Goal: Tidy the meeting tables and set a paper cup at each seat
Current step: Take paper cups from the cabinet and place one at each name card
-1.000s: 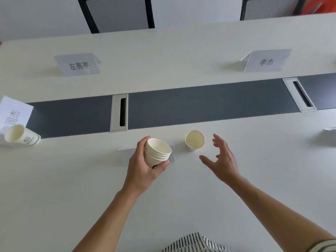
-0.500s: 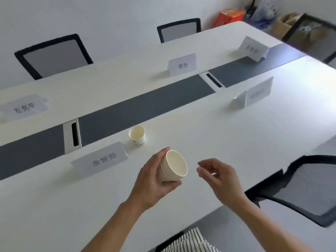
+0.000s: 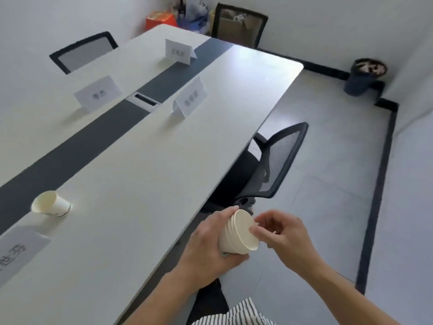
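Note:
My left hand (image 3: 206, 245) grips a stack of nested white paper cups (image 3: 236, 233), tilted with the mouths to the right, just past the table's near edge. The fingers of my right hand (image 3: 281, 233) pinch the rim of the outermost cup in that stack. One single paper cup (image 3: 50, 204) stands on the white meeting table (image 3: 145, 174) at the left, beside the dark centre strip. White name cards mark seats: one (image 3: 191, 97) further along my side, one (image 3: 98, 93) across the strip, one (image 3: 179, 51) at the far end, one (image 3: 16, 254) at near left.
A black mesh chair (image 3: 276, 165) is tucked under the table to my right. Two more chairs (image 3: 84, 51) (image 3: 239, 26) stand at the far side and far end. Boxes and bags (image 3: 178, 17) sit in the corner, a dark bin (image 3: 364, 76) by the right wall.
My view has swung right along the table. The cup stack moved off the table edge toward me, and my right hand closed in from apart to pinch the stack's rim.

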Demonstrator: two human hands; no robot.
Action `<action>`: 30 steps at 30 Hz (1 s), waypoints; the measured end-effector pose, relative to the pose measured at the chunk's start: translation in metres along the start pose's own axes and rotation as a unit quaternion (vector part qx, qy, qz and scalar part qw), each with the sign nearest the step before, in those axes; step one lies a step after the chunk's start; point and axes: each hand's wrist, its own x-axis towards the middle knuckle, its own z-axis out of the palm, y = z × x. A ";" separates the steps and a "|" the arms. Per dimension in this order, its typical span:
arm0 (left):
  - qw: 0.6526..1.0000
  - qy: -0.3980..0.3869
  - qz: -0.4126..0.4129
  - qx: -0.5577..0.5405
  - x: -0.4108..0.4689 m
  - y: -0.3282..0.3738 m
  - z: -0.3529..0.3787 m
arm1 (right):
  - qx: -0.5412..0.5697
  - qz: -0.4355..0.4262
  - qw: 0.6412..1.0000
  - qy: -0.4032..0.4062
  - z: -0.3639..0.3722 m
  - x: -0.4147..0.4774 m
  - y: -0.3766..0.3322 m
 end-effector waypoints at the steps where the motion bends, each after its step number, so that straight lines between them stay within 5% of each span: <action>1: 1.000 -0.017 0.013 0.002 0.010 0.007 0.010 | 0.003 0.010 1.000 0.009 -0.014 -0.001 0.004; 16: 0.971 -0.212 0.111 -0.006 0.256 0.085 0.117 | 0.116 0.077 0.969 0.205 -0.225 0.094 0.012; 21: 0.965 -0.228 0.134 -0.005 0.336 0.114 0.140 | 0.204 0.069 0.962 0.169 -0.270 0.128 0.002; 30: 0.972 -0.229 0.046 -0.004 0.459 0.126 0.201 | 0.210 0.037 0.935 0.282 -0.389 0.236 0.029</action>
